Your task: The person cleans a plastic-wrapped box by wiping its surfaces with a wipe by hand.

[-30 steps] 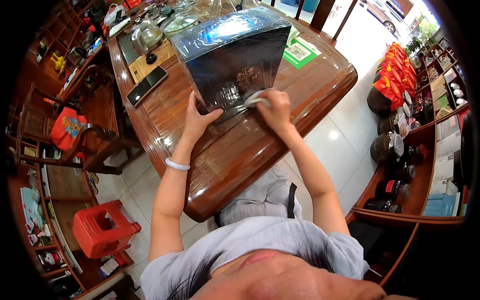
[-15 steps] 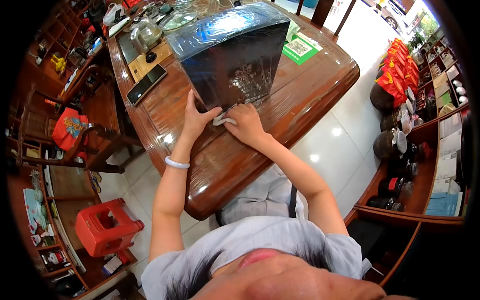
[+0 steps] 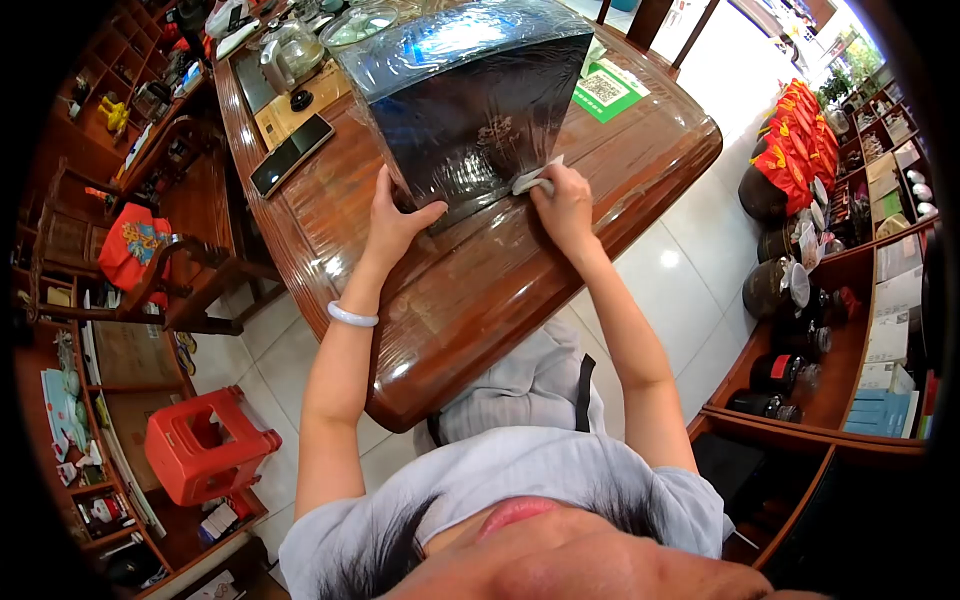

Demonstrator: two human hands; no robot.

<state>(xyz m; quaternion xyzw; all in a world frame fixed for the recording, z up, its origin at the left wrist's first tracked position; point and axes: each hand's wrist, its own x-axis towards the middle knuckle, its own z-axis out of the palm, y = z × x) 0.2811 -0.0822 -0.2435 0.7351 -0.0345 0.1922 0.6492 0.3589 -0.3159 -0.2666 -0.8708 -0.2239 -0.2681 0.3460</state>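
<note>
A large dark box (image 3: 480, 120) wrapped in shiny clear film stands on the wooden table (image 3: 640, 160). My left hand (image 3: 395, 222) grips its near left corner, thumb on the front face and fingers along the side. In my right hand (image 3: 565, 205) is a folded white cloth (image 3: 532, 182), pressed near the bottom right of the box's front. A pale bracelet (image 3: 352, 316) circles my left wrist.
Left of the box lies a phone (image 3: 292, 155), with a glass teapot (image 3: 290, 55) behind it. A green QR-code card (image 3: 608, 92) is at the right. A red stool (image 3: 210, 445) stands on the floor, and dark jars with red covers (image 3: 795, 140) line the right side.
My right hand has slid to the right with the white cloth, from beside my left thumb to the box's right end. My left hand stays at the corner.
</note>
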